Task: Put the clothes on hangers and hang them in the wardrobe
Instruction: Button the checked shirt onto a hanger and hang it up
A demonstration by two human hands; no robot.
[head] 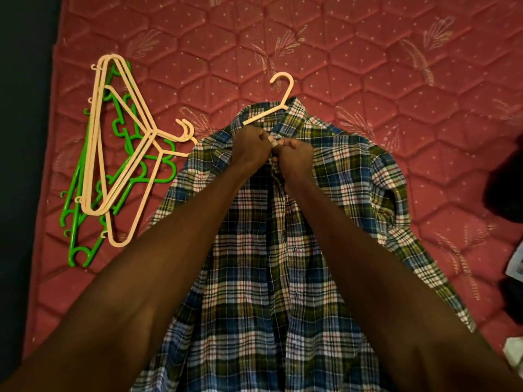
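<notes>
Two hands, left (250,148) and right (295,157), pinch one plaid shirt (268,250) on one cream hanger (271,108).

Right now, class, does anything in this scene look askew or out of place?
Yes: the cream hanger sits crooked in the plaid shirt, its hook tilting left and one arm poking out above the collar. Both hands, left hand and right hand, pinch the shirt's placket near the collar.

Two bare forearms, no sleeves; left hand (249,148), right hand (297,157) ungloved.
</notes>
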